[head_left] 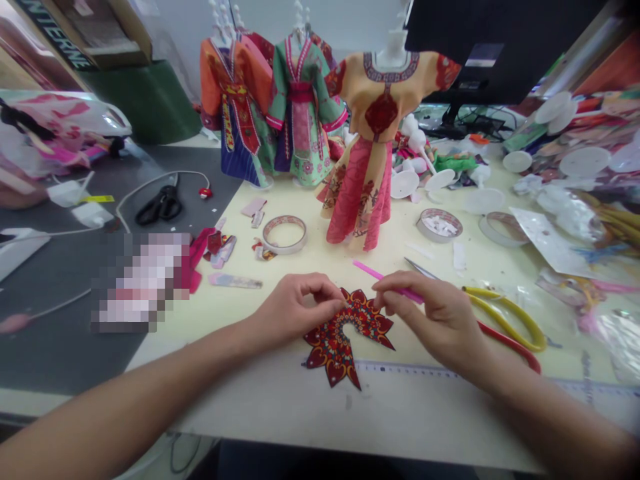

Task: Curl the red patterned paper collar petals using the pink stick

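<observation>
A dark red patterned collar piece (334,337) with pointed petals and a curved inner opening lies near the table's front edge. At its upper left edge, my left hand (300,303) pinches the fabric between thumb and index finger. My right hand (435,320) is closed at the collar's upper right, its fingertips beside the petals. Under its fingers lies a pink stick (367,269), which they hold. A clear ruler (415,371) lies partly beneath the collar.
Yellow-and-red-handled scissors (515,319) lie by my right wrist. Behind stand dressed dolls in orange (237,100), green (303,120) and yellow-pink (370,133) clothes. Tape rolls (285,235) (440,225) sit in front. Black scissors (159,205) rest on the grey mat (195,163).
</observation>
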Action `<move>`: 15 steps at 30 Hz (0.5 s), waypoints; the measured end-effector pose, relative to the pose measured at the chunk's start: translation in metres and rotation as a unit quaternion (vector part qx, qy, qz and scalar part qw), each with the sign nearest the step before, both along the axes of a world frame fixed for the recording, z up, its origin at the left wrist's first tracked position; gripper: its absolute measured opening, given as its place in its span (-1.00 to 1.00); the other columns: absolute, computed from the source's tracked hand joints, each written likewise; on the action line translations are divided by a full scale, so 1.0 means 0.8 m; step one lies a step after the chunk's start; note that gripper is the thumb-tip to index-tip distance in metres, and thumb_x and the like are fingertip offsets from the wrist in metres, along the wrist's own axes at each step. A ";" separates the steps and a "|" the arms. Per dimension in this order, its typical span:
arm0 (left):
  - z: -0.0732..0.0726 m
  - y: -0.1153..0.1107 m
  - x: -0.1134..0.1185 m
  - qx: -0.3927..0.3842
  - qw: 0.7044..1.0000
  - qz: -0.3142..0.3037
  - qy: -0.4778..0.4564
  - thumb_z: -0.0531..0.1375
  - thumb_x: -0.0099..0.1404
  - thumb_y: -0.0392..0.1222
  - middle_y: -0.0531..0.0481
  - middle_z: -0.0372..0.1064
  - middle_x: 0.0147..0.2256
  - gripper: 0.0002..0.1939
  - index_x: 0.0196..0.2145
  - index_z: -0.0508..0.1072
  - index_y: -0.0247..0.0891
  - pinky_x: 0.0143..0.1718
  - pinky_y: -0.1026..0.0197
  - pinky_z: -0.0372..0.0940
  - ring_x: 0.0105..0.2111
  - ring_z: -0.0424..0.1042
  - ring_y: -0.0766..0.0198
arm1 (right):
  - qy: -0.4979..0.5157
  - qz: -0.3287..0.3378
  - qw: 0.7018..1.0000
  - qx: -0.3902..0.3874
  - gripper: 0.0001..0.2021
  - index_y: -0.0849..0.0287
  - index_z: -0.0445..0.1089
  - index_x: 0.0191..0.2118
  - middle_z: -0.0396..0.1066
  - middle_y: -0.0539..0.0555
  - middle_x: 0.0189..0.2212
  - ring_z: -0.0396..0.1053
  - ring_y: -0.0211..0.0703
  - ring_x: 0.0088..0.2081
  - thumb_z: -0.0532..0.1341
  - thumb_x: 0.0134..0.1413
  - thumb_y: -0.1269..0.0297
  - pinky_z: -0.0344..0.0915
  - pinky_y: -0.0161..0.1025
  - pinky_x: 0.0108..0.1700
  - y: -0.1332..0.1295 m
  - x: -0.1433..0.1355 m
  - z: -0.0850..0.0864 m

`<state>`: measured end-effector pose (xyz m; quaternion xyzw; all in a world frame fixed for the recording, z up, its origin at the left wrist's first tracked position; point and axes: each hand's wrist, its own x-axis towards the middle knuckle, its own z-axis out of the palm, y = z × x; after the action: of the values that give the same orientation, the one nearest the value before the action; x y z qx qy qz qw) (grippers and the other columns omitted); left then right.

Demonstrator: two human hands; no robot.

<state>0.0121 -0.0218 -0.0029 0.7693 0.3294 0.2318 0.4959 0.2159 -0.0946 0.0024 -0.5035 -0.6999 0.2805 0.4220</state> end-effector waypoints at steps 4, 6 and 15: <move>-0.001 -0.008 0.003 0.007 0.999 -0.022 -0.024 0.16 0.16 -0.24 0.00 0.37 -0.49 -0.87 -0.45 0.45 -0.35 -0.46 0.33 0.23 -0.49 0.32 0.38 | -0.087 0.054 0.994 0.024 -0.86 0.19 0.38 -0.21 0.38 0.06 -0.39 0.32 -0.28 -0.38 0.15 0.08 0.40 0.26 -0.28 -0.34 -0.003 -0.013 -0.005; -0.001 -0.011 0.004 0.023 0.999 -0.025 -0.032 0.16 0.17 -0.25 -0.01 0.37 -0.48 -0.88 -0.45 0.46 -0.35 -0.45 0.33 0.24 -0.48 0.33 0.37 | -0.110 0.053 0.992 0.041 -0.87 0.22 0.38 -0.24 0.36 0.07 -0.43 0.28 -0.27 -0.42 0.14 0.07 0.39 0.23 -0.27 -0.38 -0.004 -0.019 -0.008; -0.007 -0.017 0.007 0.116 0.992 -0.020 -0.054 0.17 0.19 -0.29 -0.04 0.41 -0.49 -0.89 -0.44 0.47 -0.34 -0.39 0.28 0.26 -0.45 0.34 0.33 | -0.151 0.029 0.985 0.077 -0.92 0.19 0.34 -0.35 0.31 0.06 -0.48 0.23 -0.27 -0.46 0.11 0.06 0.41 0.17 -0.28 -0.43 -0.004 -0.021 -0.012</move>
<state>0.0175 -0.0353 -0.0088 0.8145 0.2576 0.2994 0.4250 0.1992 -0.0979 -0.0072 -0.4856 -0.7893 0.1583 0.3408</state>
